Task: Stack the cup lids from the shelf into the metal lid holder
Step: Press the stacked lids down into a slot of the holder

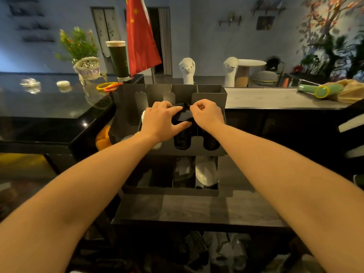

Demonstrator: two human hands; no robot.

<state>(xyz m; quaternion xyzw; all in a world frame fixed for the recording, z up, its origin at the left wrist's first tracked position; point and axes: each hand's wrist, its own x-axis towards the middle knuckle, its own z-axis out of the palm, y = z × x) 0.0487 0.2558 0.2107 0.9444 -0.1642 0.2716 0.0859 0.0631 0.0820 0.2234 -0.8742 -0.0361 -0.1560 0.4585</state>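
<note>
Grip: left hand [163,121], right hand [206,115] pinched black lids [182,115] | held over metal lid holder [208,91], probably aligning them

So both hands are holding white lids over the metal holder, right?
Not quite: the lids are black, not white. The head view shows the left hand and right hand both holding them over the holder.

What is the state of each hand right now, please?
Left hand: holds the black round plastic cup lids between thumb and fingers.
Right hand: fingers curled, pinching the same lids' edge.
</note>
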